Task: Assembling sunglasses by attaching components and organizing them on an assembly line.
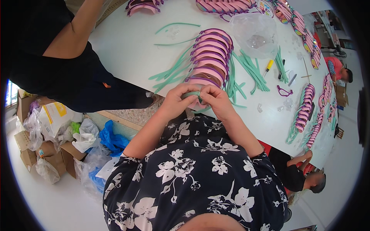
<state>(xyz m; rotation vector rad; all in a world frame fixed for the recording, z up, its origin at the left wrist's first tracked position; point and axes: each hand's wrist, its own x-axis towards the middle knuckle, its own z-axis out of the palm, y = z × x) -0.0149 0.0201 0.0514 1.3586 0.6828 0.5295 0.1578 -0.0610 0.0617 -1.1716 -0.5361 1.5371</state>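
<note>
L hand (178, 101) and R hand (216, 101) are nearly together at the near edge of the worktop (131, 46), fingers of both pinched on a green strap (190, 94); can't tell if it's fixed to the nearest frame. Clock dirs. from the hands: the pink stack (211, 58), nested frames w/ purple rims, runs away at 12, green straps trailing both sides. Worktop's white, busy: clear plastic bag (252, 36) at 1, yellow-handled screwdriver (268, 66) at 2 beside a strap bundle (256, 77), another frame row (305, 107) approx. 3.

Rm: person in dark clothes (77, 82) standing close at 9, left of the worktop. Cardboard boxes (50, 154) & blue plastic (111, 138) heaped on the floor at 8. Person in pink top (334, 68) just before 3, far side, w/ a fan (339, 52) nearby. Person in black (296, 178) at 4, arms up to the worktop edge.
</note>
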